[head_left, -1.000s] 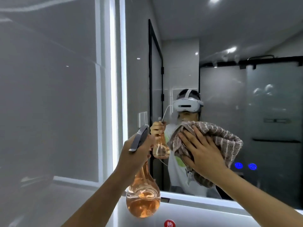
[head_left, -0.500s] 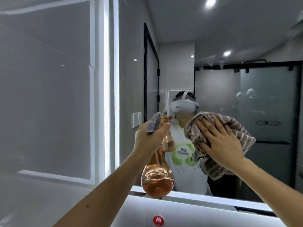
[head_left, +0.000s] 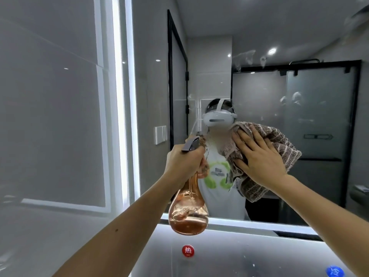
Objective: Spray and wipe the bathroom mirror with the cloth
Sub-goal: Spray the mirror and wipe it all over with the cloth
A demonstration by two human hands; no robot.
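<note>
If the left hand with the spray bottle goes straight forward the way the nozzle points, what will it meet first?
Most likely the mirror glass itself, just left of the cloth. The left hand aims the spray bottle there; nothing shows between, though depth is unclear.

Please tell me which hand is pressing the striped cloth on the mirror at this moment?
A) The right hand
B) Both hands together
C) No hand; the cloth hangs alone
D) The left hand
A: the right hand lies flat with spread fingers on the brown striped cloth against the mirror, while the left hand holds the amber spray bottle by its neck.
</note>
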